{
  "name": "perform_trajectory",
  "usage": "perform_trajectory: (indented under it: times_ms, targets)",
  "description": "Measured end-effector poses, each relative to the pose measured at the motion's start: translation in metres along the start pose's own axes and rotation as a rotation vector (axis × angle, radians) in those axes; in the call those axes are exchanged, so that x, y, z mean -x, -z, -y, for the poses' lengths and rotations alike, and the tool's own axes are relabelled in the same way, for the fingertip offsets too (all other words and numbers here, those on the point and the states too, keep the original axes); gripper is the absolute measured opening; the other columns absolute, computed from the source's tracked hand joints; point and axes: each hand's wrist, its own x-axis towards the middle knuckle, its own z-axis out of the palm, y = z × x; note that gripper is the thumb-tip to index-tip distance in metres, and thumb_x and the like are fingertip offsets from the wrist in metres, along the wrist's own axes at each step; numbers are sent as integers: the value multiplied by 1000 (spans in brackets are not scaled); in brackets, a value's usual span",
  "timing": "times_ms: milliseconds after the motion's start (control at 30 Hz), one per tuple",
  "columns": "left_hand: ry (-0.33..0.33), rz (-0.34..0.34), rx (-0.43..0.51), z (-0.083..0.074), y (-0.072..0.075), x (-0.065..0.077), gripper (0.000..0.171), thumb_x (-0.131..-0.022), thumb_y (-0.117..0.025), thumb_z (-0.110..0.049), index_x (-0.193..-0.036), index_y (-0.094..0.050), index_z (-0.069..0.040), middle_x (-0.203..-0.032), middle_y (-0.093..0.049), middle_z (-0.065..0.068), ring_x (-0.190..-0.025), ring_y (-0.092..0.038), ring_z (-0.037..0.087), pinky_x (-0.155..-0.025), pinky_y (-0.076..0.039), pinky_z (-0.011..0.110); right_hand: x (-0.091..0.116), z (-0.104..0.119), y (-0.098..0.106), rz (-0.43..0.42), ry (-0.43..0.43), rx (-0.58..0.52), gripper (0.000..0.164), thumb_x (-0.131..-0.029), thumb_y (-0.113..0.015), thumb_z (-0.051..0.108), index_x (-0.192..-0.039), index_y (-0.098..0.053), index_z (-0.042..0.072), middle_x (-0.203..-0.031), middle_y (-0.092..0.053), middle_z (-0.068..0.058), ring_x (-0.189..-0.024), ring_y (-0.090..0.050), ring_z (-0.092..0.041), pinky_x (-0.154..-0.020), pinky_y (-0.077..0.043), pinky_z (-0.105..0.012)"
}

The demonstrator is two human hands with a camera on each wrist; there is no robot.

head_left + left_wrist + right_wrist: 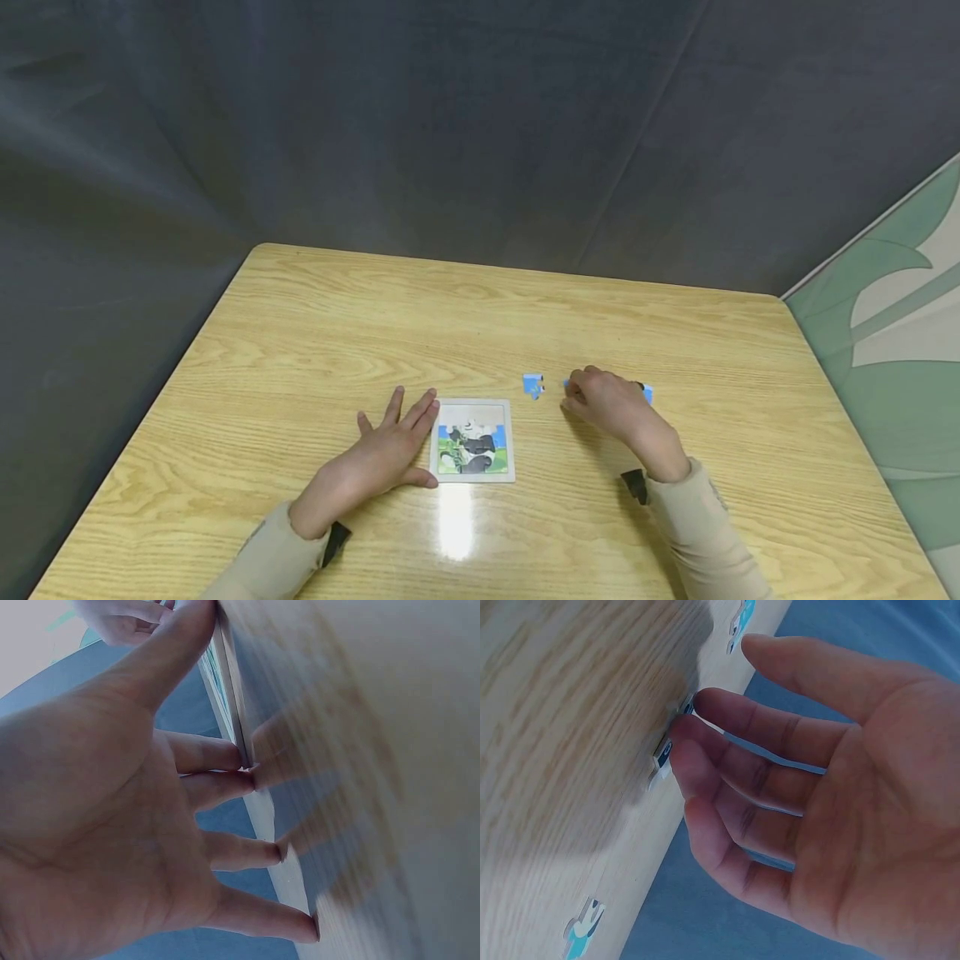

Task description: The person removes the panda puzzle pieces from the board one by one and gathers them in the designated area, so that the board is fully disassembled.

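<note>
In the head view, the left rim of a panda jigsaw tray, its upper part seemingly unfilled, is touched by the spread left hand; nothing is gripped there. One blue piece is seen near the tray, another partly hidden by the right hand.

In the left wrist view, fingertips are rested on the tabletop; the tray could be shifted by an uneven push.

In the right wrist view, fingers are half bent, thumb apart; a flat jigsaw piece seems touched, not pinched, and could be skidded by sideways pressure.

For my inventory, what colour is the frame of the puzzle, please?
The puzzle frame is whitish; the head view shows it best.
</note>
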Motion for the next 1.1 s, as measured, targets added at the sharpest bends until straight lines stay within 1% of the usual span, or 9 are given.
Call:
perform_trajectory:
  times_ms: [300,567,833,1100]
  targets:
    - [3,2,-1,0,0,0,97,-78,-72,-44,-151,-27,0,-160,-16,12,-141,-7,51,-85,-23,83,-1,0,-1,8,-1,-3,12,-91,-67,19,-94,-65,7,-81,-58,1,-65,-52,-12,-52,-45,-28]
    - [4,7,-13,0,1,0,97,-78,-72,-45,-151,-26,0,-160,-15,12,-141,-7,52,-85,-25,82,-1,0,-2,-14,25,4,11,-90,-68,17,-87,-62,9,-75,-53,2,-60,-45,-12,-50,-40,-26]
    - [5,11,-15,-1,2,0,97,-78,-72,-45,-151,-26,0,-160,-15,12,-140,-7,52,-85,-26,82,-1,1,-3,-18,23,10,12,-90,-68,18,-87,-62,9,-74,-52,2,-59,-45,-11,-48,-38,-25]
    - [7,11,-7,-1,2,0,97,-78,-72,-44,-151,-25,0,-160,-15,12,-141,-7,52,-85,-24,83,-2,1,-3,-25,16,17,12,-90,-68,18,-85,-61,9,-71,-49,3,-58,-43,-12,-47,-35,-25]
